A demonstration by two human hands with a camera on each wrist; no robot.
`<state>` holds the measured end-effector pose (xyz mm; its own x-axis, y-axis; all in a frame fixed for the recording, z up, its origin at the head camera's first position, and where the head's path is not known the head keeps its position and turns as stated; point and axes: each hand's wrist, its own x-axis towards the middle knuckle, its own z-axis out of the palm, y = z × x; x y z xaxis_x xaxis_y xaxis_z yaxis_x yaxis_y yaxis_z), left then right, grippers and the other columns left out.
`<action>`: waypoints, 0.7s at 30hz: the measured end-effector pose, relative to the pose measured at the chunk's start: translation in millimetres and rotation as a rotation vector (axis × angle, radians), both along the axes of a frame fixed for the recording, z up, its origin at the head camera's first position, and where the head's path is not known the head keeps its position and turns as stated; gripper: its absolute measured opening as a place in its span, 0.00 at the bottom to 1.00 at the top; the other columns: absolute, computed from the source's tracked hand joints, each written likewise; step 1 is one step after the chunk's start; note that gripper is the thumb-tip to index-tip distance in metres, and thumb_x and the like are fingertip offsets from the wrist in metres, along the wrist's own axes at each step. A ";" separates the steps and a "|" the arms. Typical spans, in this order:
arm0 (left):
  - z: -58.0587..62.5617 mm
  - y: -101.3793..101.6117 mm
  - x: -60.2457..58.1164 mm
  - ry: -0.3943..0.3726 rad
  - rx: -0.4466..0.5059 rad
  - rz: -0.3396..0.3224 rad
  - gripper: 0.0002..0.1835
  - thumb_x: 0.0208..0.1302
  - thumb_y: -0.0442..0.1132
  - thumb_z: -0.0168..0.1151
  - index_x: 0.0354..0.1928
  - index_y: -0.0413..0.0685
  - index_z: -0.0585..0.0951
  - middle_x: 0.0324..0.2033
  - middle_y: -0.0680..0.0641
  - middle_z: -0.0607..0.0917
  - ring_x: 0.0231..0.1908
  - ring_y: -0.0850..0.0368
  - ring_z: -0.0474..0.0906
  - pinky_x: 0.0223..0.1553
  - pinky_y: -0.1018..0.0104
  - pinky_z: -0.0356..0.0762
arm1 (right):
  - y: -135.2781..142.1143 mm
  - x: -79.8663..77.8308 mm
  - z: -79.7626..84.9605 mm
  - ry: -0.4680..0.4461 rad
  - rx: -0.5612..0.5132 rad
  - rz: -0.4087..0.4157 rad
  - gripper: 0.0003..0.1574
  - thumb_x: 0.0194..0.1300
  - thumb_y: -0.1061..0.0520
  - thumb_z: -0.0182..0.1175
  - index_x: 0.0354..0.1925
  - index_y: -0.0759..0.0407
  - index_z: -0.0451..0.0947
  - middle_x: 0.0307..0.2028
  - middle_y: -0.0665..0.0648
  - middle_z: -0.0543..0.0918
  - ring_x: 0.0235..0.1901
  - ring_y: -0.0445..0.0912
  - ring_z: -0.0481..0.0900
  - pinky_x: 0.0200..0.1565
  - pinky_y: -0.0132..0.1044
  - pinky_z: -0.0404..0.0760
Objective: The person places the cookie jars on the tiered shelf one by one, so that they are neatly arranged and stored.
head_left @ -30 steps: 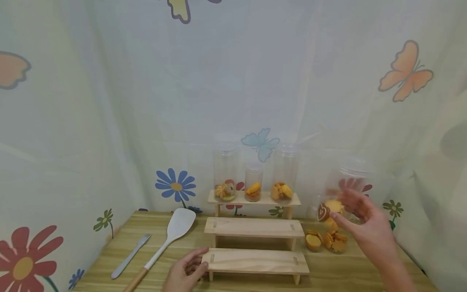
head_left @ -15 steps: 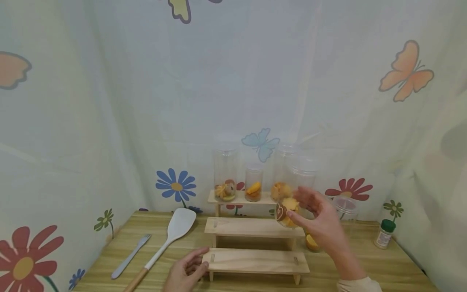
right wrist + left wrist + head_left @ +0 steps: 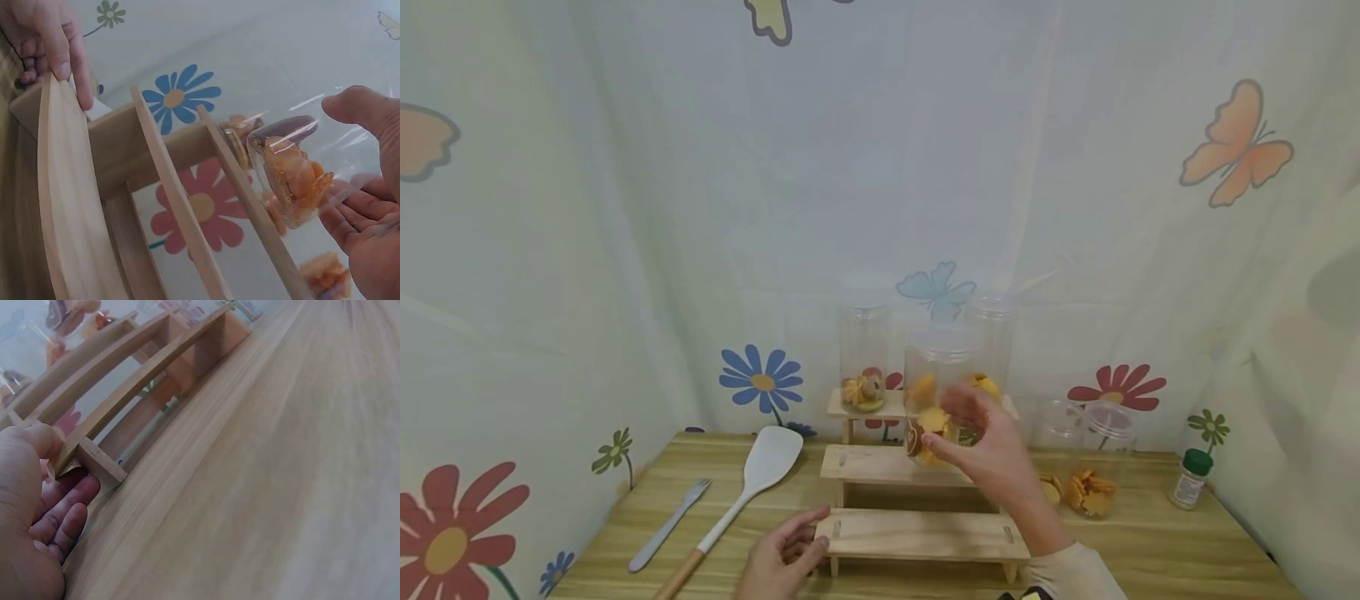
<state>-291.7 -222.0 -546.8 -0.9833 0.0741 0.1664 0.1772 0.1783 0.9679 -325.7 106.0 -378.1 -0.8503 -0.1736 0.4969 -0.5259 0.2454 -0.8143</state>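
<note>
In the head view my right hand [image 3: 992,450] grips a clear lidded jar [image 3: 942,367] of cookies, one brown with a white heart. The jar hangs over the middle step of a three-step wooden display stand [image 3: 925,533], in front of its top step. In the right wrist view thumb and fingers lie on opposite sides of the jar [image 3: 294,169]. My left hand [image 3: 784,554] holds the left end of the lowest step. Its thumb and fingers pinch that board in the left wrist view, where the hand [image 3: 37,500] sits at the stand's corner.
On the top step stand cookie jars [image 3: 863,358], one partly hidden behind the held jar. Two open-looking clear jars [image 3: 1101,450] and a green-capped shaker [image 3: 1191,479] are on the right. A white spatula [image 3: 760,475] and a fork [image 3: 670,527] lie left.
My right hand has carried the jar leftward from the table's right side to the stand's middle, uncovering the shaker and right-hand jars. The left hand has stayed at the lowest step.
</note>
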 end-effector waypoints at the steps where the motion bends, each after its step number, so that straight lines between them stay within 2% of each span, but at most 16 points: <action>1: 0.2 0.1 0.2 0.003 0.005 -0.001 0.30 0.78 0.46 0.73 0.74 0.38 0.81 0.46 0.42 0.92 0.41 0.54 0.91 0.45 0.66 0.89 | -5.0 -0.6 -0.9 -0.004 -0.003 0.001 0.44 0.65 0.56 0.84 0.73 0.63 0.76 0.66 0.62 0.86 0.68 0.55 0.84 0.70 0.55 0.81; 8: -0.1 0.6 0.9 0.033 0.007 -0.008 0.29 0.78 0.45 0.73 0.73 0.36 0.81 0.45 0.43 0.93 0.40 0.56 0.91 0.44 0.66 0.90 | -38.3 -5.2 -9.3 -0.021 -0.058 0.024 0.42 0.62 0.57 0.86 0.69 0.63 0.80 0.64 0.65 0.85 0.64 0.54 0.85 0.69 0.51 0.83; 12: 0.7 0.3 1.5 0.035 0.009 -0.008 0.29 0.78 0.45 0.73 0.73 0.37 0.82 0.46 0.42 0.93 0.40 0.55 0.92 0.44 0.66 0.89 | -54.9 -8.7 -15.7 -0.032 -0.071 0.019 0.45 0.61 0.55 0.87 0.71 0.64 0.80 0.64 0.65 0.85 0.64 0.55 0.85 0.69 0.53 0.82; 17: 2.5 0.8 3.2 0.030 0.021 -0.008 0.30 0.78 0.45 0.74 0.73 0.35 0.81 0.47 0.40 0.93 0.40 0.53 0.92 0.45 0.66 0.89 | -71.9 -13.2 -24.8 -0.043 -0.045 -0.007 0.48 0.61 0.51 0.87 0.72 0.64 0.78 0.64 0.64 0.85 0.64 0.57 0.85 0.68 0.58 0.83; 21: 4.0 1.4 3.9 0.015 0.029 -0.016 0.29 0.78 0.44 0.73 0.73 0.35 0.81 0.47 0.41 0.93 0.40 0.52 0.92 0.45 0.66 0.89 | -80.6 -15.2 -32.6 -0.042 -0.011 -0.050 0.47 0.61 0.49 0.87 0.71 0.64 0.79 0.63 0.62 0.86 0.63 0.57 0.86 0.65 0.56 0.85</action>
<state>-287.8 -220.6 -542.9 -0.9793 0.0850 0.1838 0.1948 0.1470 0.9698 -340.9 25.4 -410.7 -0.8781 -0.1251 0.4619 -0.4783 0.2615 -0.8384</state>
